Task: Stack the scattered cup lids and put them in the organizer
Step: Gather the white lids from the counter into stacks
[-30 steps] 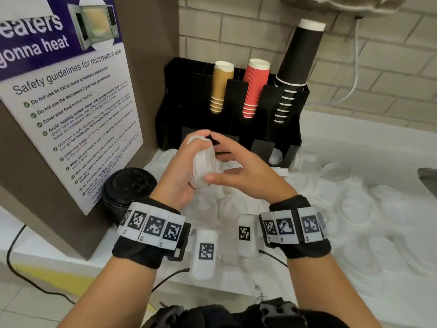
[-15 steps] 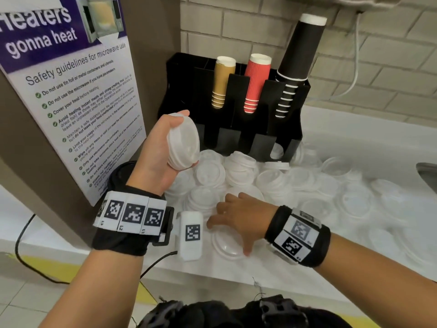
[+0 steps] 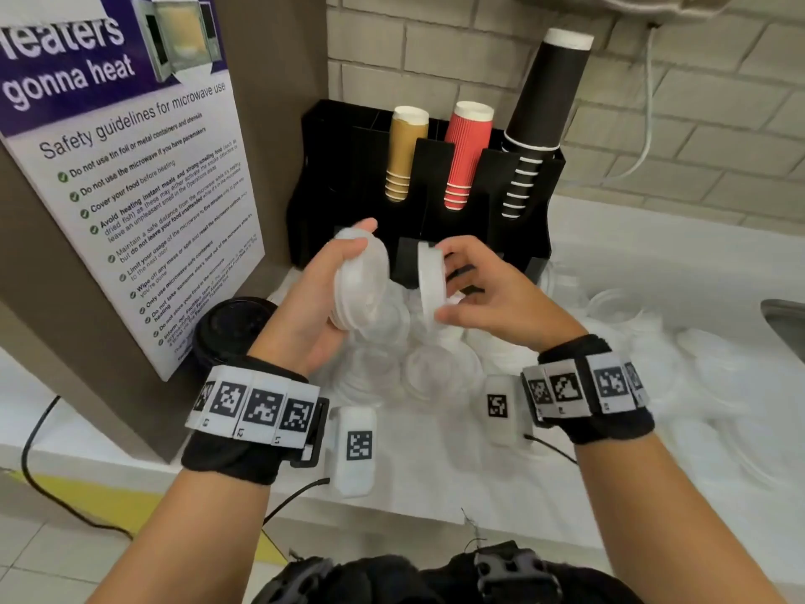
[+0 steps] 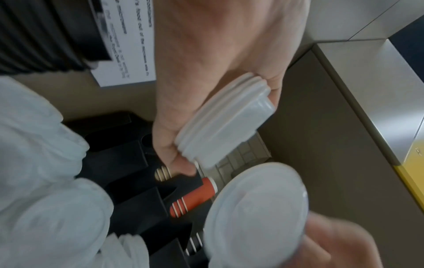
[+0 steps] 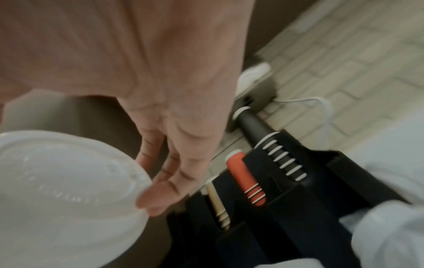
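Fingers [image 3: 453, 259] around single lid [image 3: 431, 283], beside left-hand stack [image 3: 361, 283]

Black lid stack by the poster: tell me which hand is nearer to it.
Left. The left hand, holding a lid stack, is just right of and above the black lid stack. The right hand, holding one lid, is farther right.

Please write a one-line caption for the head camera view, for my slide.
Left hand holds a short stack of white plastic cup lids; right hand brings one more white lid toward it.
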The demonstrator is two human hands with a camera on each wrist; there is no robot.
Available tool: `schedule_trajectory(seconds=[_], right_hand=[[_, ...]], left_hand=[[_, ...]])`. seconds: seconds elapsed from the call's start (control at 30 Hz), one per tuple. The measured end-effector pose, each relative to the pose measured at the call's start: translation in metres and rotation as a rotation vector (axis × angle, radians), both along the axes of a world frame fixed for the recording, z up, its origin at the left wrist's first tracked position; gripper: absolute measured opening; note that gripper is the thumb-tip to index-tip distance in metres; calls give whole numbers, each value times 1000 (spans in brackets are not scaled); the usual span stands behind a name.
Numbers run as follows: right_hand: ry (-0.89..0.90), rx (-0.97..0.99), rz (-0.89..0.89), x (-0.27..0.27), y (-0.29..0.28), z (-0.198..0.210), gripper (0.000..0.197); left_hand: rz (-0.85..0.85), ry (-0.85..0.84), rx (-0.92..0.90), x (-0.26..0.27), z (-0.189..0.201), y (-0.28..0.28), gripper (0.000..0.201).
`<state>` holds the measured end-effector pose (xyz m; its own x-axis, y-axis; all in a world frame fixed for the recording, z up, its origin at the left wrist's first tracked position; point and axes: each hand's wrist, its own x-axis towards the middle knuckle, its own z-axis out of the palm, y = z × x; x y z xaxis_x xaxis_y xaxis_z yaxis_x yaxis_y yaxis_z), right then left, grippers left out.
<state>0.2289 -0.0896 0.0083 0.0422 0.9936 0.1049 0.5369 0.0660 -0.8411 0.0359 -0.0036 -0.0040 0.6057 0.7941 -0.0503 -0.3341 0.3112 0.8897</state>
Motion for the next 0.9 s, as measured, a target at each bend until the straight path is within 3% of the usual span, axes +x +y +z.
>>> schedule_trajectory(seconds=[0.23, 0.7, 0.9], right_hand=[[131, 216, -52, -29, -9, -12, 64], [136, 235, -86, -41, -9, -21, 71], [89, 230, 16, -38, -3, -16, 66]], left_hand=[[-176, 26, 37, 11, -2, -12, 53], [-76, 32, 110, 17, -4, -24, 50], [-42, 31, 89, 12, -3, -21, 59]])
